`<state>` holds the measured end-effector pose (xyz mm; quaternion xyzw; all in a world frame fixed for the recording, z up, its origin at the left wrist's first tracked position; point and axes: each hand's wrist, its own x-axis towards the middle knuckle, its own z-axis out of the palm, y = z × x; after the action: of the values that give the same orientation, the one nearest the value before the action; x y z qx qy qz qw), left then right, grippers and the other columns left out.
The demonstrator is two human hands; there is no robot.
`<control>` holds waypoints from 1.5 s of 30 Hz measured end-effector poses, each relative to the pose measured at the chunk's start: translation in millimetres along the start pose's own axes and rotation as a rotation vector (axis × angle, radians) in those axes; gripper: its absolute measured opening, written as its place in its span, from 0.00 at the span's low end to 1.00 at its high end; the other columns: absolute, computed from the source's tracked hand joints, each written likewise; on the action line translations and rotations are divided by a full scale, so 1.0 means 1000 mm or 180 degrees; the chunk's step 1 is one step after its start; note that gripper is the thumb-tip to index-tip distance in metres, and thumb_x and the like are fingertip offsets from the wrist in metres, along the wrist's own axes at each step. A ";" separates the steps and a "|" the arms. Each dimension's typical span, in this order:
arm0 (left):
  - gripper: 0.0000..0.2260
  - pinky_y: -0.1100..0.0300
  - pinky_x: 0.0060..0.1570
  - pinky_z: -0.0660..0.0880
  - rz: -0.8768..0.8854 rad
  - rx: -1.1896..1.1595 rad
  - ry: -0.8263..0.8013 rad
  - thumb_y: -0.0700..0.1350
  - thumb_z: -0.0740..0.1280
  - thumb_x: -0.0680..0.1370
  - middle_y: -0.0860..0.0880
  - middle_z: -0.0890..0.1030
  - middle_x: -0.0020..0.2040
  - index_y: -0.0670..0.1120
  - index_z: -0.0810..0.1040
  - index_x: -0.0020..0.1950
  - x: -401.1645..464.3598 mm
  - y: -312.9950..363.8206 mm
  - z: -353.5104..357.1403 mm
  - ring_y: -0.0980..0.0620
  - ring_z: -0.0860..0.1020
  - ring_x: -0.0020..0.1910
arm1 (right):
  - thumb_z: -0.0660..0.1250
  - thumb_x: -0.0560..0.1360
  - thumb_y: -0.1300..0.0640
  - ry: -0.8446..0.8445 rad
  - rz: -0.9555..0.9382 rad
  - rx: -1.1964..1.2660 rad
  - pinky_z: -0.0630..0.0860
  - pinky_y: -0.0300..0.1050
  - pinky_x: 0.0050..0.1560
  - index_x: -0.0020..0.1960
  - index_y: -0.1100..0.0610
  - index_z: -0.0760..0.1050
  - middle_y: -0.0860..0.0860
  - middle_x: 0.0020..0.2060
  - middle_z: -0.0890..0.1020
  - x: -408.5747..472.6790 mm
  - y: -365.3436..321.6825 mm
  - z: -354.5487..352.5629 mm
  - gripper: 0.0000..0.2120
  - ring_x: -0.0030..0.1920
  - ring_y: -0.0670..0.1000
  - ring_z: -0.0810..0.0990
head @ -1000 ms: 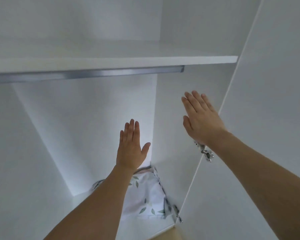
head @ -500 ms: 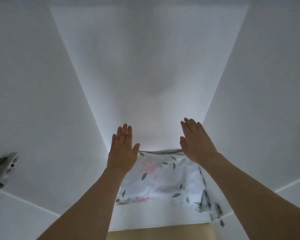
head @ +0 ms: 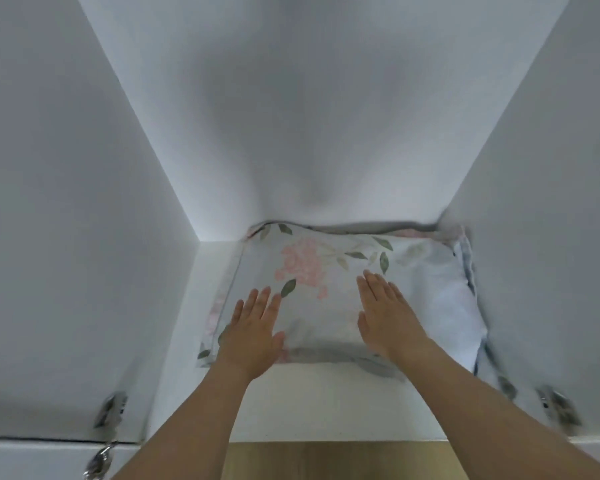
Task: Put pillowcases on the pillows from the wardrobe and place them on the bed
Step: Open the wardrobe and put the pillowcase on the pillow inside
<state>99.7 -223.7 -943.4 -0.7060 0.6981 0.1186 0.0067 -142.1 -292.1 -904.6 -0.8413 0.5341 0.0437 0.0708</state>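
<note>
A floral pillow (head: 329, 282), pale with pink flowers and green leaves, lies flat on the white wardrobe floor (head: 312, 403), pushed against the back and right walls. My left hand (head: 253, 329) is flat, fingers out, over the pillow's front left corner. My right hand (head: 387, 311) is flat with fingers out over the pillow's middle. Neither hand grips anything. Whether the palms touch the fabric I cannot tell. The pillow's right edge is bunched against the right wall.
White wardrobe side walls (head: 84, 237) close in left and right, with the back wall (head: 309, 116) ahead. Metal hinges sit at the lower left (head: 111, 408) and lower right (head: 555, 407). Wooden flooring (head: 333, 460) shows below the front edge.
My view has tilted down from the upper shelf to the wardrobe floor. Both hands have dropped from mid-air to just over the floral pillow.
</note>
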 end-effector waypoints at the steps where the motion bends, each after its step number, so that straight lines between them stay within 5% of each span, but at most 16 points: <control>1: 0.31 0.51 0.75 0.36 0.0019 0.0063 -0.0189 0.56 0.53 0.82 0.48 0.40 0.80 0.49 0.43 0.80 0.006 -0.003 0.025 0.48 0.37 0.78 | 0.51 0.80 0.55 -0.0010 -0.0021 0.0010 0.42 0.48 0.77 0.78 0.59 0.43 0.54 0.78 0.46 0.004 0.002 0.025 0.30 0.77 0.52 0.44; 7: 0.33 0.45 0.74 0.35 0.0445 0.0362 -0.0354 0.56 0.54 0.81 0.51 0.34 0.78 0.51 0.38 0.79 0.050 -0.016 0.115 0.48 0.35 0.77 | 0.55 0.77 0.52 -0.0433 0.0087 -0.0175 0.37 0.54 0.76 0.78 0.58 0.39 0.57 0.77 0.41 0.034 0.017 0.132 0.36 0.77 0.56 0.40; 13: 0.57 0.24 0.59 0.30 0.0417 0.1055 -0.0269 0.64 0.68 0.66 0.48 0.25 0.75 0.53 0.26 0.74 0.122 -0.015 0.162 0.40 0.28 0.74 | 0.64 0.69 0.44 -0.0555 0.0253 -0.0457 0.33 0.63 0.72 0.74 0.54 0.26 0.60 0.72 0.27 0.079 0.030 0.200 0.53 0.72 0.63 0.27; 24: 0.36 0.28 0.67 0.50 0.0261 0.0543 -0.0053 0.48 0.62 0.78 0.53 0.47 0.80 0.57 0.43 0.79 0.166 -0.018 0.206 0.46 0.47 0.79 | 0.65 0.73 0.48 0.0103 0.0098 -0.0438 0.52 0.51 0.74 0.77 0.57 0.51 0.60 0.75 0.59 0.132 0.045 0.238 0.39 0.74 0.58 0.60; 28: 0.29 0.30 0.68 0.52 0.0167 0.0674 0.0038 0.45 0.55 0.81 0.52 0.51 0.80 0.53 0.47 0.80 0.164 -0.009 0.206 0.45 0.50 0.78 | 0.66 0.73 0.51 0.0120 0.0028 -0.0497 0.66 0.50 0.65 0.72 0.58 0.61 0.60 0.68 0.70 0.135 0.041 0.226 0.31 0.66 0.58 0.71; 31: 0.25 0.35 0.68 0.60 0.0043 0.0603 -0.0115 0.45 0.54 0.82 0.50 0.57 0.79 0.51 0.53 0.79 0.156 0.001 0.186 0.45 0.56 0.77 | 0.62 0.76 0.53 -0.0009 -0.0093 -0.0762 0.74 0.47 0.50 0.63 0.54 0.71 0.53 0.57 0.80 0.128 0.032 0.193 0.16 0.55 0.56 0.80; 36: 0.14 0.51 0.52 0.76 -0.0129 0.0203 -0.0056 0.44 0.57 0.81 0.47 0.81 0.59 0.50 0.75 0.64 0.108 0.008 0.091 0.43 0.78 0.57 | 0.61 0.77 0.55 -0.0502 -0.0399 -0.0846 0.75 0.45 0.49 0.56 0.51 0.77 0.51 0.52 0.82 0.109 0.002 0.083 0.11 0.52 0.54 0.82; 41: 0.07 0.57 0.38 0.70 -0.0620 -0.0120 0.0291 0.47 0.65 0.75 0.48 0.82 0.45 0.50 0.80 0.49 0.056 0.015 -0.102 0.45 0.80 0.42 | 0.62 0.73 0.53 -0.0443 -0.0425 -0.0639 0.72 0.45 0.43 0.48 0.52 0.77 0.52 0.48 0.82 0.085 -0.034 -0.103 0.07 0.49 0.56 0.82; 45: 0.06 0.57 0.36 0.67 -0.0838 -0.0091 0.0322 0.49 0.62 0.75 0.52 0.72 0.33 0.50 0.73 0.39 -0.011 0.023 -0.249 0.47 0.73 0.34 | 0.63 0.73 0.51 -0.0679 -0.0539 -0.0453 0.72 0.45 0.42 0.45 0.52 0.74 0.52 0.46 0.80 0.041 -0.073 -0.244 0.05 0.44 0.55 0.79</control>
<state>116.5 -256.6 -696.2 -0.7966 0.5972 0.0909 -0.0231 -59.0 -338.9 -664.4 -0.8769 0.4462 0.1644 0.0707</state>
